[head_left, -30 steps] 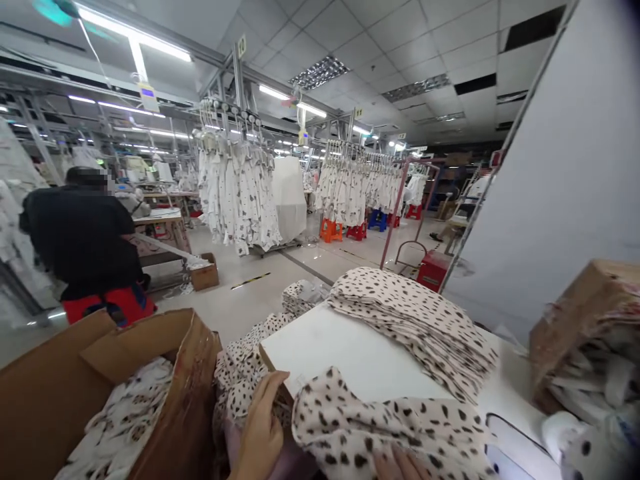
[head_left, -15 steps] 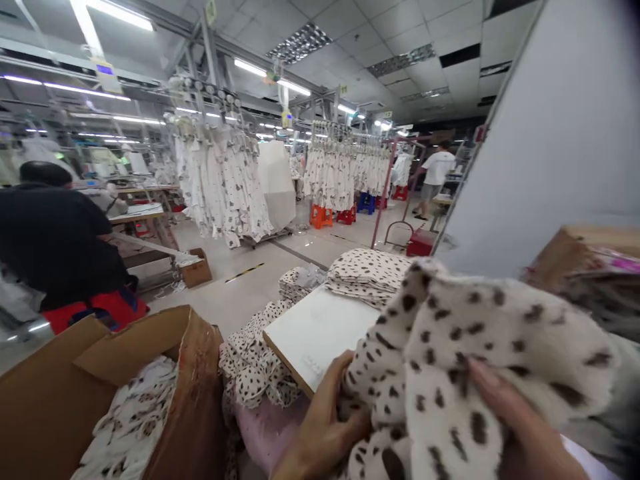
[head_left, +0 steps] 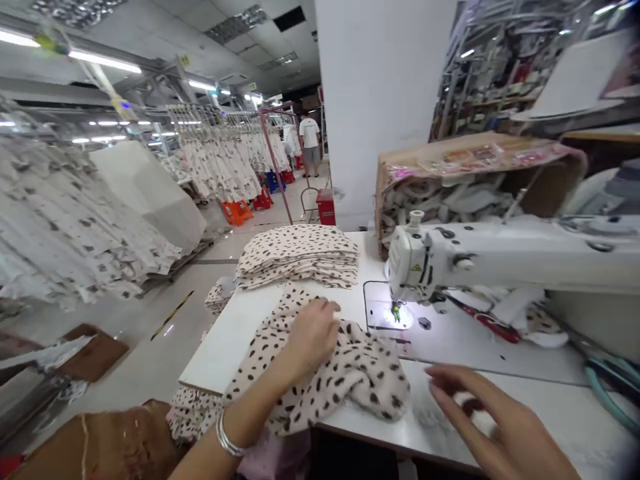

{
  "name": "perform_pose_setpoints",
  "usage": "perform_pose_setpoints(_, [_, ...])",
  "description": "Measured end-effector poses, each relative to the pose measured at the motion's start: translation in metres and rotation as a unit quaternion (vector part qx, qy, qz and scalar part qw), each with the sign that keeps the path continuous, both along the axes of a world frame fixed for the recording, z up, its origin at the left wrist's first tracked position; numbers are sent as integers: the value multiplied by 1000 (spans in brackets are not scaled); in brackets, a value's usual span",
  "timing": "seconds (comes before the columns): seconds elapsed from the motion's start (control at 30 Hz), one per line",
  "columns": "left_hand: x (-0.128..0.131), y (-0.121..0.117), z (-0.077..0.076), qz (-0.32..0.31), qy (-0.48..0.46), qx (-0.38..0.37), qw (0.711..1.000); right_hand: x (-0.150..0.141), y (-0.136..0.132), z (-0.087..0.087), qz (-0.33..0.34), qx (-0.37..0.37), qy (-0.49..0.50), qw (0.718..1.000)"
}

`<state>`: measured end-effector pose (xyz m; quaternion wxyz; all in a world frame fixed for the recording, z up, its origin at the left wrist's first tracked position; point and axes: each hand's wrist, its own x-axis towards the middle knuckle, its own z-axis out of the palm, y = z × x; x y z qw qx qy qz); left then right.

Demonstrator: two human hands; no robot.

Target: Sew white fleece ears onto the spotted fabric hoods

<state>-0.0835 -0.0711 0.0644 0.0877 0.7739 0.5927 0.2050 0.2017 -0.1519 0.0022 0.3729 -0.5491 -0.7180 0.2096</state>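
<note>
Tabletop [head_left: 550, 393] bears spotted fabric [head_left: 347, 373], seemingly beneath left fingers [head_left: 326, 312].

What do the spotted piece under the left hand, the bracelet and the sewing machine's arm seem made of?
Spotted piece: soft, matte fabric, judging by its folds; fibre unclear. 
Bracelet: probably polished metal, given its silvery shine. 
Sewing machine's arm: likely painted metal, with a smooth, white, slightly glossy casing.

No words or numbers can be made out. A small yellow triangular label [head_left: 416, 267] marks the white sewing machine's head [head_left: 407, 257]; a hanging yellow sign [head_left: 185, 61] and the print on a distant person's white shirt [head_left: 309, 135] are too small to read.
</note>
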Motion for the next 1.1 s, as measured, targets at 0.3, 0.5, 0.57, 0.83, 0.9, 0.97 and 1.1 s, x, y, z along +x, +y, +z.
perform_pose_setpoints(0.3, [1, -37, -10, -48, 156, -157, 974, -43, 60, 18, 279, 94, -149, 944])
perform_pose_setpoints(0.5, [0, -12, -2, -5, 155, -227, 961, -25, 26, -8, 156, 159, -122, 967])
perform_pose_setpoints(0.57, [17, 7, -4, -37, 161, -241, 956, -23, 20, 3, 183, 182, -100, 961])
perform_pose_setpoints(0.83, [73, 84, -23, -142, 205, -182, 951, -1, 10, 0, 171, 245, -209, 931])
perform_pose_setpoints(0.9, [79, 90, -28, -149, 208, -156, 954, 0, 9, -9, 150, 257, -214, 930])
perform_pose_setpoints(0.97, [83, 94, -33, -153, 209, -133, 957, -4, 10, -13, 133, 242, -195, 941])
perform_pose_setpoints(1.1, [85, 105, -40, -182, 200, -94, 958, -14, 12, -13, 84, 238, -121, 960])
